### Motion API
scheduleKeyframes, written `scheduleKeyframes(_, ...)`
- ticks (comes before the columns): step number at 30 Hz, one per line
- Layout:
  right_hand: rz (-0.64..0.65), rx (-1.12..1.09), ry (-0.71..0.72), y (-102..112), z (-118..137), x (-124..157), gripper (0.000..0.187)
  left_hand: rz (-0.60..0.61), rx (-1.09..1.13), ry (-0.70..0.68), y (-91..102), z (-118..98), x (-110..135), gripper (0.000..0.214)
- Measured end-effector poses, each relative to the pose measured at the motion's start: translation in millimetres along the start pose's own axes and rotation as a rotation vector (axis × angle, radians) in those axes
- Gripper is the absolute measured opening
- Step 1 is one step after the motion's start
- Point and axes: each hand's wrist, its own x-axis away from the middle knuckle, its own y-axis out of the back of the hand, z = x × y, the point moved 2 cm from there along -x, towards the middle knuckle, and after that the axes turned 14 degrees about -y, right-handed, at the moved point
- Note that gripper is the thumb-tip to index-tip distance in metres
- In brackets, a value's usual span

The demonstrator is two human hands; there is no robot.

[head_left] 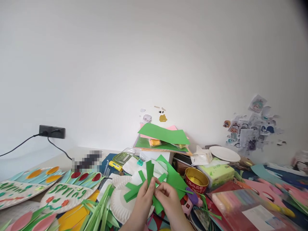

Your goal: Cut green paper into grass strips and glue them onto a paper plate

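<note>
Two hands, both pinched shut: left hand (pixel 143 194) and right hand (pixel 168 196) each have a fingertip grip on the green paper strip (pixel 150 169), held up just above the paper plate (pixel 119 202) on the cluttered desk (pixel 66 156). I'd guess it's featherlight, floppy and creases easily, so pinch low, gently.

Bright even daylight, soft shadows, warped edges

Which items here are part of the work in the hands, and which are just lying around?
In use: left hand and right hand pinching green paper strips; paper plate beneath them; pile of cut strips.
Lying about: gold tin; tissue pack; Spring plate; power strip; stacked coloured paper.
</note>
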Motion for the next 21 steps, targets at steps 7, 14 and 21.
scheduleKeyframes(7,0.03,0.389,0.074,-2.7,10.9,8.7,0.028,-0.005,-0.048,-0.1,3.5,-14.2,-4.5,0.051)
scheduleKeyframes(14,-0.099,0.207,0.243,26.0,29.3,3.7,0.033,0.388,-0.007,-0.125,-14.2,-0.4,-3.5,0.054)
scheduleKeyframes(21,-0.113,0.166,0.215,35.5,27.5,-1.0,0.038,0.491,0.065,-0.044,-20.2,-8.3,13.2,0.047)
